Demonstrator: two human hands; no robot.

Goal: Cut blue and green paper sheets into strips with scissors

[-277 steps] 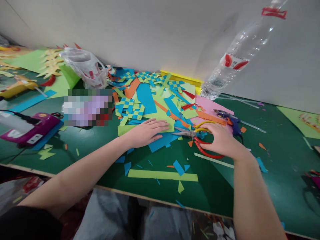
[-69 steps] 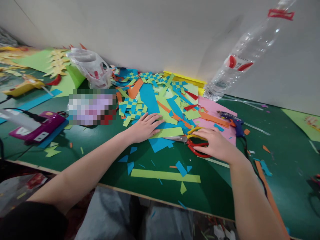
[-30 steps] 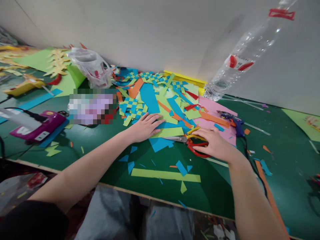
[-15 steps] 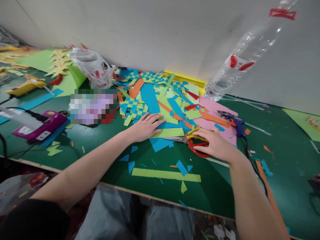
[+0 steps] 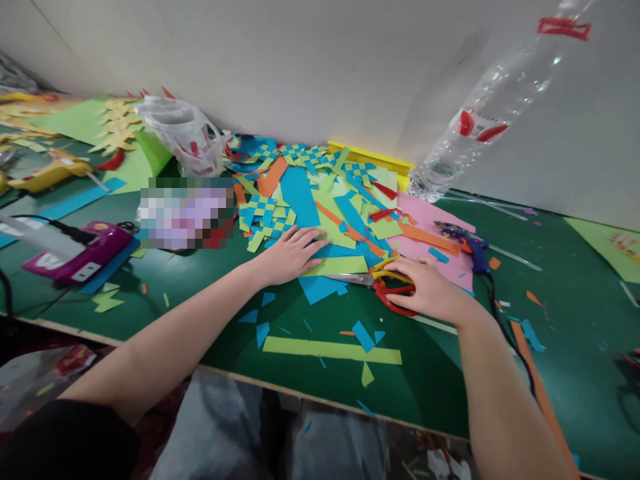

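Observation:
My left hand [image 5: 289,253] lies flat with fingers spread on a light green paper strip [image 5: 336,265] that rests over blue paper [image 5: 320,287]. My right hand [image 5: 430,291] rests on red and yellow handled scissors [image 5: 387,287], fingers curled over the handles. The scissor blades point left along the green strip's edge. Behind both hands spreads a heap of blue, green and orange paper cuttings and woven checker pieces [image 5: 265,215].
A green table [image 5: 575,313] holds a long green strip [image 5: 331,349] near its front edge, a pink sheet [image 5: 430,220], a blue glue gun [image 5: 467,244], a purple glue gun [image 5: 75,257], a yellow glue gun [image 5: 45,173], a plastic bag [image 5: 183,137] and a tilted clear bottle [image 5: 483,110].
Over nine seconds the green strip and scissors shifted slightly left and nearer the heap. In the last second both hands stay almost still.

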